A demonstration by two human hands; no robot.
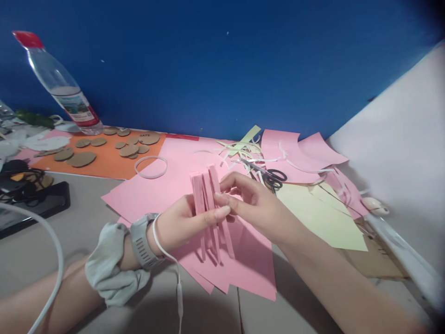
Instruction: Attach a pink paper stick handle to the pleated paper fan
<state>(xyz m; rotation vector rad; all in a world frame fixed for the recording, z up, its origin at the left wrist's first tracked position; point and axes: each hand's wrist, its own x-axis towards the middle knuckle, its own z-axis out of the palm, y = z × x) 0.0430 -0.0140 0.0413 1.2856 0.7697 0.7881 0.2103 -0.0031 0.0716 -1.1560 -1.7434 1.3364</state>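
Several narrow pink folded paper strips (207, 199) stand nearly upright in a bunch, held over pink sheets (257, 260) on the table. My left hand (187, 220) wraps round the bunch from the left, its thumb lying across the front of the strips. My right hand (252, 199) pinches the rightmost strip between thumb and fingers, close to my left thumb. The strips' lower ends stick out below my hands. A grey watch and a pale scrunchie are on my left wrist, with a white cable beside them.
Black-handled scissors (274, 178) lie among paper scraps behind my right hand. Pale green paper (320, 213) is at the right. Cardboard discs (81, 159) rest on an orange sheet (111, 162) near a bottle (69, 97). A white ring (150, 176) and black phone (38, 208) are at the left.
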